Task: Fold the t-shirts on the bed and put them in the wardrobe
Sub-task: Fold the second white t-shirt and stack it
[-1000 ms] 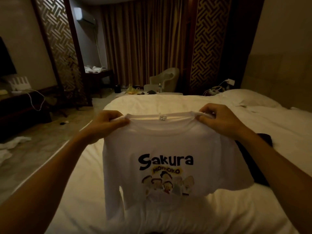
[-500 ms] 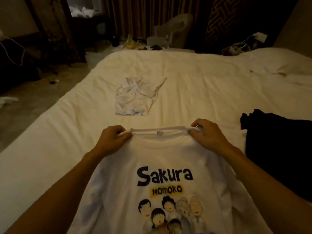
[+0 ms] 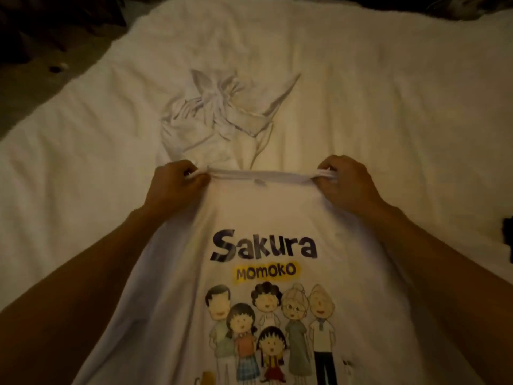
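The printed tee (image 3: pixel 266 218) lies face up on the bed (image 3: pixel 69 168), "Sakura Momoko" cartoon showing. The left hand (image 3: pixel 173 187) and right hand (image 3: pixel 344 184) sit apart, each pinching a shoulder corner so the collar's pulled taut between them. Just past the collar there's a crumpled white tee (image 3: pixel 219 118), and a dark garment (image 3: pixel 508 237) peeks in at the right edge.
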Demonstrator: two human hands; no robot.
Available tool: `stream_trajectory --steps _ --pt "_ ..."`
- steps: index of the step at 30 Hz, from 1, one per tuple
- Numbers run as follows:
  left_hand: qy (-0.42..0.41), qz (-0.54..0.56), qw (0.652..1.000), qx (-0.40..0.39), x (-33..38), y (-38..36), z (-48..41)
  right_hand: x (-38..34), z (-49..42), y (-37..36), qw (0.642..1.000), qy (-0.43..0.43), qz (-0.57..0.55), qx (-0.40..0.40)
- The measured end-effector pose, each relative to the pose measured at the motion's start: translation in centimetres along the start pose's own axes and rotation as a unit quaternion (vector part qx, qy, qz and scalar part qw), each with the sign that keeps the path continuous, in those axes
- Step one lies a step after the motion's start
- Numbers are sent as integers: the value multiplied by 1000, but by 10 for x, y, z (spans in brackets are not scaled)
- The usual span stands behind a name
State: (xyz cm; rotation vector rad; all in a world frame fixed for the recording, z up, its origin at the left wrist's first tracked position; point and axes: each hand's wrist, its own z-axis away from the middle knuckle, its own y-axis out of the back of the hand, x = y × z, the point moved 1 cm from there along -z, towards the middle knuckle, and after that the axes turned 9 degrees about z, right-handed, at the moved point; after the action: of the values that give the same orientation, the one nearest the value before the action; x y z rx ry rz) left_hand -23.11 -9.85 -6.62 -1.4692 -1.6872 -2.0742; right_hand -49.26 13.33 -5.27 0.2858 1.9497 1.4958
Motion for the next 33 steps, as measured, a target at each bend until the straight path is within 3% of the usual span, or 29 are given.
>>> stream_trajectory --steps 8,13,16,22,28,33 --pt "-8 -14 998 53 -4 -25 -17 8 -27 -23 998 -4 56 -17" --pt "-14 -159 983 94 20 -26 11 7 9 15 997 -47 61 -12" --pt "-45 -141 984 101 45 -26 36 23 46 44 996 -76 42 12" --pt "-162 -92 982 14 108 -52 98 63 139 98 987 -157 -15 20" --pt "-255 -9 961 -110 170 -102 157 84 195 110 964 -246 -4 -102" --pt "-308 -9 924 -227 208 -140 192 96 211 98 944 -305 51 -119"
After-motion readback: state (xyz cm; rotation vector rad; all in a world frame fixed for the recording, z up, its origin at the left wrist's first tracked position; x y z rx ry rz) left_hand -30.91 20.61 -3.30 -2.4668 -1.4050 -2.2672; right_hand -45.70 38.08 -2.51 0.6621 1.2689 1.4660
